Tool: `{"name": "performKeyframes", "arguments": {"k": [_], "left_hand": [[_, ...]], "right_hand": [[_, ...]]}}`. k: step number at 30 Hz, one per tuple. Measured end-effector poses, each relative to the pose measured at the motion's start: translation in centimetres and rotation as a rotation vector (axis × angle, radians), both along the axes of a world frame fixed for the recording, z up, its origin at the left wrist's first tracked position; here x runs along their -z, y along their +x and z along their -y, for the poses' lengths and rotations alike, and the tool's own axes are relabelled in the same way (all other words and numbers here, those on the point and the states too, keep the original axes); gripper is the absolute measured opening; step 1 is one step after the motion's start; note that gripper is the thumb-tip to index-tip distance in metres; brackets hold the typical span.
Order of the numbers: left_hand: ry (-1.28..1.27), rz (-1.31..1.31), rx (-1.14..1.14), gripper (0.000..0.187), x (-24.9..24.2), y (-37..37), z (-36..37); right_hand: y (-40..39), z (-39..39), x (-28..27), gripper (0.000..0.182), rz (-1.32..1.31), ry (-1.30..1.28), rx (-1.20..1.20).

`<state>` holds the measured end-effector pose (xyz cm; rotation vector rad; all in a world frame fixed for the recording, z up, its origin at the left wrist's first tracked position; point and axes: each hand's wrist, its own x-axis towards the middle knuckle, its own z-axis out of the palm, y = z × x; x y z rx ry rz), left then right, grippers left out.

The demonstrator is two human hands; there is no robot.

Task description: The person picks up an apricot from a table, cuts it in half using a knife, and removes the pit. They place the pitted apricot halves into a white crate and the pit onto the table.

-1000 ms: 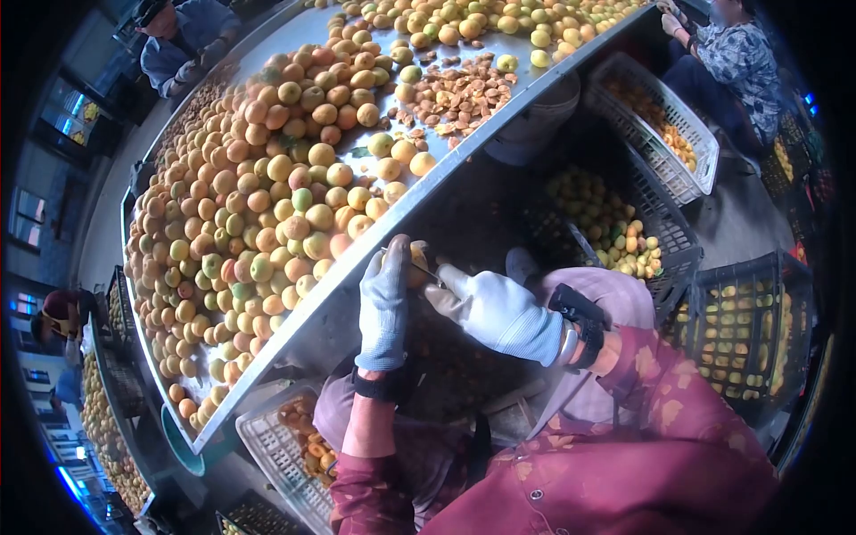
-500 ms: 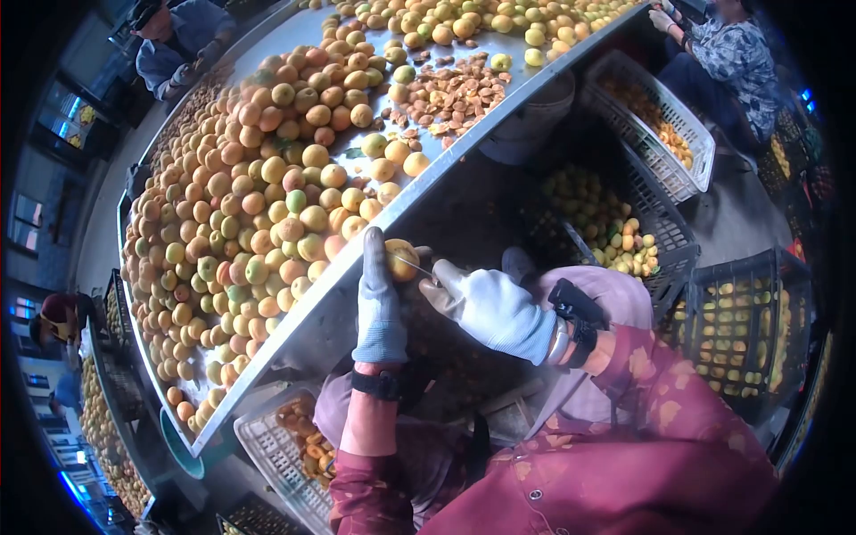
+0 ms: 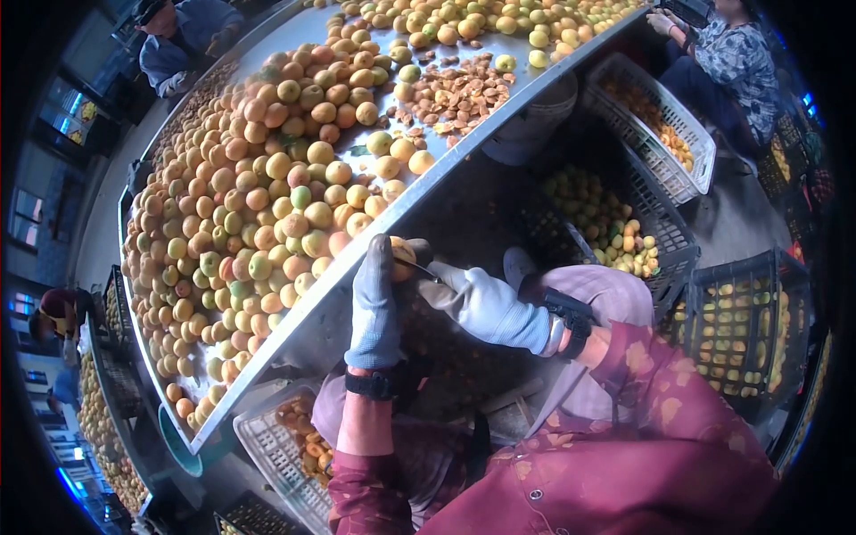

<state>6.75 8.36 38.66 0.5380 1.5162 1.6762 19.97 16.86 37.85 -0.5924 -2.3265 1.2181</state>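
My left hand [image 3: 374, 303], in a grey-coated work glove, is closed round an apricot [image 3: 404, 255] just off the table's metal edge. Part of the fruit is hidden behind the gloved fingers. In my right hand [image 3: 490, 303], gloved too, is a small thin-bladed knife [image 3: 415, 267], whose blade lies against the apricot. Its handle is mostly covered by my fingers. Beside my left hand, a large heap of apricots [image 3: 267, 196] covers the metal table [image 3: 308, 308]. Farther up the table lies a pile of brown apricot pits [image 3: 464, 94].
A white crate [image 3: 276, 455] of halved apricots stands low at my left. Black crates [image 3: 744, 330] with fruit are on my right, and another white crate [image 3: 687, 178] lies beyond. A white bucket [image 3: 530, 125] is under the table edge. Co-workers [image 3: 727, 62] sit nearby.
The knife has moved closer in to the apricot, and its blade now looks dark instead of bright. Both hands have shifted slightly, my left hand a little down in view.
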Motion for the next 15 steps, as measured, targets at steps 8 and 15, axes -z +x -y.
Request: {"name": "performKeyframes", "arguments": {"k": [8, 15], "left_hand": [[0.098, -0.165, -0.027, 0.058, -0.1, 0.1, 0.6], [0.146, -0.043, -0.246, 0.049, -0.8, -1.6, 1.1]], "right_hand": [[0.5, -0.9, -1.6, 0.031, 0.085, -0.034, -0.1], [-0.1, -2.1, -2.2, 0.023, -0.318, -0.799, 0.0]]}}
